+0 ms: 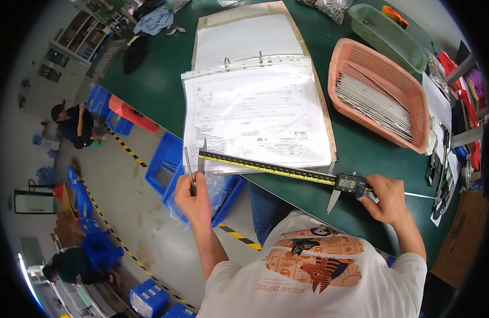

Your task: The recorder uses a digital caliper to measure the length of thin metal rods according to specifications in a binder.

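A long digital caliper [271, 167] with a yellow-edged scale slants across the lower edge of a binder's drawing sheet [250, 114]. My right hand [386, 199] is closed round its slider by the display, and the jaws stand far apart. At the caliper's left end, my left hand [194, 197] is closed on a thin metal rod [188, 161] that points upward. The fixed jaw is right beside those fingers; whether they also grip it I cannot tell. No part lies visibly between the two jaws.
A pink basket [340, 63] of thin metal rods stands on the green table [356, 153], with a green basket [356, 24] behind it. Blue crates [159, 164] sit below the table's left edge. Tools [442, 169] lie at right. Two people are farther off at left.
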### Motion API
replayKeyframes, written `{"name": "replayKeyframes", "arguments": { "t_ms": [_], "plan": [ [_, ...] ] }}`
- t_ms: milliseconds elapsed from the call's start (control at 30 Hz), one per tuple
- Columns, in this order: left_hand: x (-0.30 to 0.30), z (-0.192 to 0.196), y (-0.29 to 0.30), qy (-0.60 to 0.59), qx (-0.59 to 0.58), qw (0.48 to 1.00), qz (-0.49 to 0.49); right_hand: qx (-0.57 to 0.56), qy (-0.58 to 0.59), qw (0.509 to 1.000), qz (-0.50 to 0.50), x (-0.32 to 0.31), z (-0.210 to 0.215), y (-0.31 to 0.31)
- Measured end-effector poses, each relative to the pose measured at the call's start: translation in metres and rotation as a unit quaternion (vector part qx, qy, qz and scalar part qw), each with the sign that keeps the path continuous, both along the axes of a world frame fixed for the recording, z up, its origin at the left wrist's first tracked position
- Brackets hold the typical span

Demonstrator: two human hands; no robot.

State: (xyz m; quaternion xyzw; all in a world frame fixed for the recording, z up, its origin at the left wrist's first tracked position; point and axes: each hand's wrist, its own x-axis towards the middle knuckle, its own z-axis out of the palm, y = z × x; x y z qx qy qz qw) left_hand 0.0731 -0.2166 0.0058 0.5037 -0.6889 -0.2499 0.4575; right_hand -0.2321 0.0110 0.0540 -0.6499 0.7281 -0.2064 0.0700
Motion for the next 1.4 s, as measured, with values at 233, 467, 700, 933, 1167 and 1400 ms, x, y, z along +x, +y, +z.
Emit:
{"name": "replayKeyframes", "arguments": {
  "t_ms": [233, 467, 700, 933, 1167, 1400],
  "plan": [
    [0.004, 0.009, 0.021, -0.034, -0.054, 0.997, 0.031, 0.032, 0.026, 0.998, 0.043, 0.005, 0.017, -0.018],
    [-0.019, 0.011, 0.048, -0.032, -0.048, 0.998, -0.041, 0.047, 0.069, 0.994, 0.065, 0.009, 0.023, -0.031],
    [-0.036, 0.012, 0.061, -0.040, -0.066, 0.991, -0.105, 0.034, 0.071, 0.995, 0.061, 0.018, 0.027, -0.046],
    [-0.048, 0.020, 0.069, -0.083, -0.104, 0.983, -0.126, 0.003, 0.070, 0.995, 0.067, 0.026, 0.021, -0.059],
    [-0.052, 0.007, 0.053, -0.049, -0.081, 0.992, -0.079, -0.037, 0.050, 0.996, 0.057, 0.043, 0.013, -0.066],
    [-0.047, -0.013, 0.024, 0.197, 0.176, 0.961, -0.077, -0.032, 0.048, 0.995, 0.087, 0.024, 0.020, -0.060]
  ]
}}
